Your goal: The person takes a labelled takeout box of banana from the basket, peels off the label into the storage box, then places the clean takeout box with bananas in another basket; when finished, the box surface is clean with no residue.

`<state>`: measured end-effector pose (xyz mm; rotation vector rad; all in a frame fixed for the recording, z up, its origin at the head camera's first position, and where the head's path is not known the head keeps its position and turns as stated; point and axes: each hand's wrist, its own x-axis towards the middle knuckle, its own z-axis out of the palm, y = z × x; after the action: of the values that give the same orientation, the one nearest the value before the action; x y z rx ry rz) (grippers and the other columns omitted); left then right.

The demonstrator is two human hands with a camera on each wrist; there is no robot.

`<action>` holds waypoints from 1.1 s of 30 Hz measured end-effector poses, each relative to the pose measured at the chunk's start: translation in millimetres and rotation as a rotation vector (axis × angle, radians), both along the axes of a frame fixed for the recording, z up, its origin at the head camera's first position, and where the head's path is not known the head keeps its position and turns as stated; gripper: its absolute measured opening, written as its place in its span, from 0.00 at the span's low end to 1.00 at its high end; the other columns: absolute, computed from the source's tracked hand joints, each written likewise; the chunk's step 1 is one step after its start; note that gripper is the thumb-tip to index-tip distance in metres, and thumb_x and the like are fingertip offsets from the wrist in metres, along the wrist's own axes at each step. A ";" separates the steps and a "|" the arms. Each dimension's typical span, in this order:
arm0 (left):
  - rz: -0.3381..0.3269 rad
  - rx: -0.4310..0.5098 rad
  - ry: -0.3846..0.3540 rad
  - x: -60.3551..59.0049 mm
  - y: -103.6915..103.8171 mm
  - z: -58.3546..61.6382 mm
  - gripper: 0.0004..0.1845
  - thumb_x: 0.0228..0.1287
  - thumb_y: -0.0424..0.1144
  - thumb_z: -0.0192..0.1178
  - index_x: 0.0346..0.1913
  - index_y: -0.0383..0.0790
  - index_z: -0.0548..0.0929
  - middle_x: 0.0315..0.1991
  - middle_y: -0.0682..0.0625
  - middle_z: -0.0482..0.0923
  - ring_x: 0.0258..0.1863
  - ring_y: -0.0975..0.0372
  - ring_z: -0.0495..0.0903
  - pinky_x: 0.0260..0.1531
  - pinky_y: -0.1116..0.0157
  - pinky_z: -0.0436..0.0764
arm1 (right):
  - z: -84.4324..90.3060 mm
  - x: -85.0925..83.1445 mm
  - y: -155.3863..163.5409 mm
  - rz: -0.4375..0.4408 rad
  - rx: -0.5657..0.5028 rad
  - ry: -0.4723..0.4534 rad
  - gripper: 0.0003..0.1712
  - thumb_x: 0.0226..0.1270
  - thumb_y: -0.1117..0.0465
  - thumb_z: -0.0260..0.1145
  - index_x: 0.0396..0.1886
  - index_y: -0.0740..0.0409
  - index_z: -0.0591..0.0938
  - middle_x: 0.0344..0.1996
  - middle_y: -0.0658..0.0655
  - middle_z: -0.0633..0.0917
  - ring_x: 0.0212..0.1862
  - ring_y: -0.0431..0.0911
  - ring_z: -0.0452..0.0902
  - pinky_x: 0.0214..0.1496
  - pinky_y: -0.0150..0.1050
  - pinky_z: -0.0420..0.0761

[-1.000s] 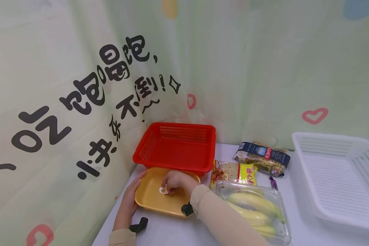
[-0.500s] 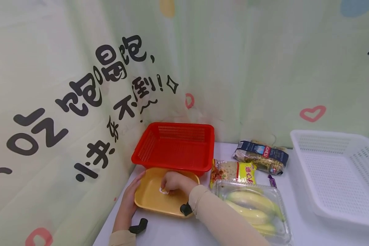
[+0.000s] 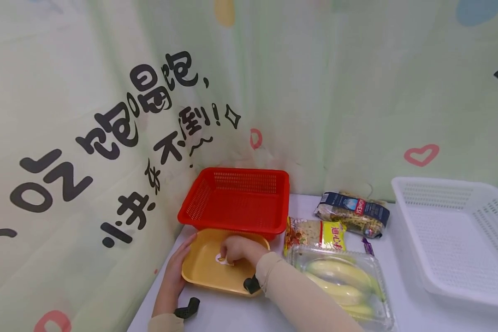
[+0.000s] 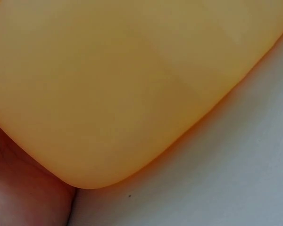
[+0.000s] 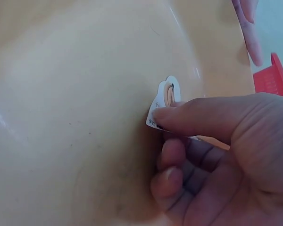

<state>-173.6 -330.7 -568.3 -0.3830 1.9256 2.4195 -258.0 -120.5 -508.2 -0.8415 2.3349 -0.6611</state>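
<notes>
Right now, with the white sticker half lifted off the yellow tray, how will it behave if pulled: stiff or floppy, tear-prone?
The white sticker is probably thin and floppy: its lifted edge curls up off the yellow tray. It likely weighs almost nothing, being pinched by the right hand alone. It may tear, since it has a cut-out loop and part looks stuck down. The left hand braces the tray.

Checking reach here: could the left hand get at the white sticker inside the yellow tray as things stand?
Probably not freely: the right hand already covers and pinches the sticker, while the left hand steadies the yellow tray at its edge.
</notes>
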 end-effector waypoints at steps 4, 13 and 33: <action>0.010 0.011 0.001 -0.8 -0.2 -2.2 0.25 0.74 0.51 0.49 0.71 0.55 0.70 0.74 0.58 0.63 0.74 0.58 0.60 0.58 0.74 0.76 | -0.5 -1.0 2.8 -0.005 0.008 -0.005 0.08 0.55 0.73 0.66 0.31 0.56 0.79 0.23 0.48 0.73 0.25 0.41 0.67 0.25 0.31 0.68; 0.013 -0.006 -0.003 -1.1 1.2 1.3 0.23 0.75 0.50 0.47 0.70 0.56 0.71 0.74 0.58 0.63 0.74 0.58 0.61 0.58 0.74 0.76 | 0.1 -3.3 9.1 -0.049 -0.011 -0.082 0.12 0.52 0.71 0.69 0.36 0.57 0.79 0.25 0.48 0.74 0.27 0.43 0.67 0.26 0.33 0.67; 0.009 -0.022 -0.024 -0.5 0.7 1.1 0.24 0.74 0.51 0.49 0.70 0.57 0.71 0.74 0.57 0.63 0.73 0.57 0.62 0.57 0.73 0.77 | 11.2 -6.8 15.6 0.042 0.059 -0.013 0.05 0.56 0.63 0.70 0.32 0.52 0.83 0.27 0.47 0.77 0.31 0.42 0.70 0.32 0.32 0.70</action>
<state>-174.1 -330.0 -567.2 -0.4209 1.9470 2.3898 -264.8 -104.9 -497.1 -0.8543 2.3070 -0.5761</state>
